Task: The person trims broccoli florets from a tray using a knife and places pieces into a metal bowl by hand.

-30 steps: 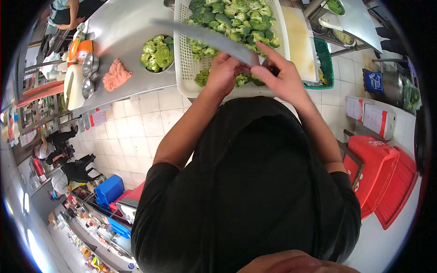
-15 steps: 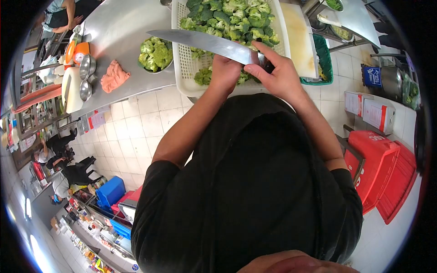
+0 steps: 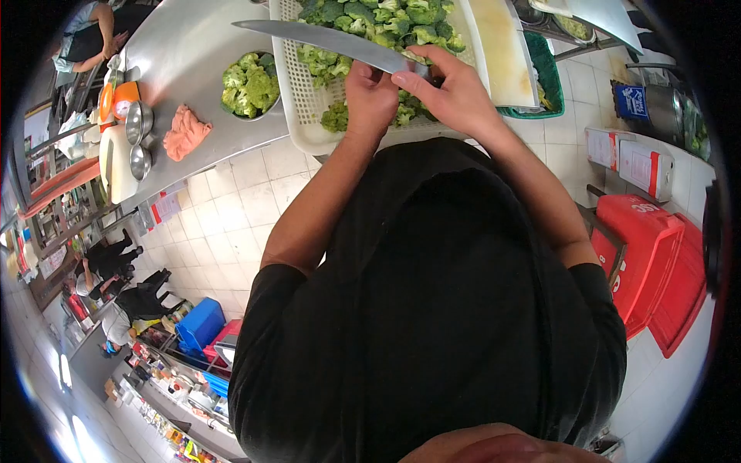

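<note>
In the head view, my right hand (image 3: 455, 92) grips a large kitchen knife (image 3: 332, 38), with the thumb and a finger close to the base of its blade. The broad blade points left across the white basket (image 3: 301, 127). My left hand (image 3: 372, 102) is closed just under the blade, near its handle end; what its fingers hold is hidden. Cut broccoli florets (image 3: 378, 19) fill the far part of the basket, with a few more beside my hands. To the left, a round metal bowl is heaped with broccoli (image 3: 251, 85).
A pink cloth (image 3: 186, 133), metal bowls (image 3: 139, 123) and an orange scale (image 3: 126, 100) stand on the steel table (image 3: 185, 46). On the right are a cutting board (image 3: 498, 54), a green basket (image 3: 544, 81) and a red bin (image 3: 637, 255). Other people (image 3: 100, 38) are at the left.
The view has shifted slightly, so the table and basket sit higher and further left. My left hand has turned a little beneath the blade; the knife stays in my right hand.
</note>
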### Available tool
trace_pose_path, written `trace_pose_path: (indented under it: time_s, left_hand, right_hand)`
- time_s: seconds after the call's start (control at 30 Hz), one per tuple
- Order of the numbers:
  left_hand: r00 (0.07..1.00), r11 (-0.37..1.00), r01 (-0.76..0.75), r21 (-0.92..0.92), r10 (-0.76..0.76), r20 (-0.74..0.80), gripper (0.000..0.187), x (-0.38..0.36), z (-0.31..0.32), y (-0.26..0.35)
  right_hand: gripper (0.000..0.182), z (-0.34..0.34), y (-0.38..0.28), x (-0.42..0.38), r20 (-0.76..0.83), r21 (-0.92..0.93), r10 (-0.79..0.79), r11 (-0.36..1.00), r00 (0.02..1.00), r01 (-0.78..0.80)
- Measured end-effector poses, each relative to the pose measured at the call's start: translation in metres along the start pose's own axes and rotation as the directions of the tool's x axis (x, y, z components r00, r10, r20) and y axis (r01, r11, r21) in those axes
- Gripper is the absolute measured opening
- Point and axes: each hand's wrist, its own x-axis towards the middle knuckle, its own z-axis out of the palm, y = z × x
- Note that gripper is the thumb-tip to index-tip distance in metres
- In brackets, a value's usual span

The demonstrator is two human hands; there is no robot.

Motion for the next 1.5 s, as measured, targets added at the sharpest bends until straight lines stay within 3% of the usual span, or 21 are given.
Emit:
trace_pose_path:
  time_s: [0.17, 0.57, 0.77, 0.9, 0.93, 0.97, 1.07, 1.17, 1.23, 1.33, 1.4, 1.5]
  left_hand:
    - [0.991, 0.986, -0.128, 0.103, 0.123, 0.06, 0.011, 0.002, 0.004, 0.002]
    - [0.996, 0.999, -0.012, -0.042, 0.016, 0.086, 0.015, 0.011, 0.001, -0.004]
    - [0.991, 0.999, 0.038, 0.029, -0.041, 0.13, 0.028, 0.01, -0.005, -0.013]
    - [0.975, 0.986, 0.122, -0.117, -0.098, 0.197, 0.034, 0.012, -0.014, -0.014]
    - [0.97, 0.968, 0.157, -0.194, -0.115, 0.213, 0.034, 0.012, -0.015, -0.011]
    - [0.965, 0.944, 0.191, -0.268, -0.13, 0.229, 0.035, 0.011, -0.017, -0.007]
    - [0.958, 0.914, 0.229, -0.334, -0.151, 0.243, 0.034, 0.009, -0.022, 0.01]
    - [0.963, 0.959, 0.218, -0.184, -0.18, 0.202, 0.033, 0.009, -0.045, 0.003]
    - [0.981, 0.983, 0.135, -0.124, -0.115, 0.159, 0.032, 0.006, -0.055, 0.012]
    - [0.999, 0.999, 0.022, -0.042, -0.02, 0.048, 0.031, 0.005, -0.074, 0.031]
    - [0.997, 0.991, -0.071, 0.116, 0.075, -0.025, 0.03, 0.004, -0.088, 0.045]
    - [0.964, 0.962, -0.183, 0.202, 0.216, -0.154, 0.029, 0.011, -0.129, 0.05]
  right_hand:
    - [0.055, 0.003, 0.004, 0.009, -0.035, 0.051, 0.0, 0.999, 0.999, 0.001]
    - [0.041, 0.006, 0.025, 0.016, -0.038, 0.29, -0.06, 0.955, 0.997, 0.068]
    - [0.038, -0.015, 0.024, 0.016, 0.147, 0.535, 0.254, 0.792, 0.956, -0.293]
    - [0.036, -0.043, 0.015, 0.017, 0.118, 0.626, 0.211, 0.743, 0.97, -0.237]
    - [0.039, -0.052, 0.015, 0.018, 0.056, 0.562, 0.182, 0.807, 0.982, -0.182]
    - [0.038, -0.062, 0.011, 0.016, -0.066, 0.377, 0.125, 0.922, 0.99, -0.092]
    - [0.035, -0.104, 0.034, 0.025, -0.259, 0.229, 0.114, 0.972, 0.959, -0.054]
    - [0.027, -0.143, 0.047, 0.029, -0.469, 0.09, 0.128, 0.991, 0.874, -0.097]
    - [0.023, -0.177, 0.087, 0.033, -0.497, -0.005, 0.058, 0.998, 0.866, -0.069]
    - [0.026, -0.231, 0.159, 0.03, -0.384, -0.054, 0.089, 0.991, 0.919, -0.119]
    - [0.025, -0.239, 0.181, 0.023, -0.406, -0.061, 0.103, 0.988, 0.908, -0.14]
    - [0.025, -0.238, 0.197, 0.009, -0.458, -0.039, 0.175, 0.976, 0.872, -0.216]
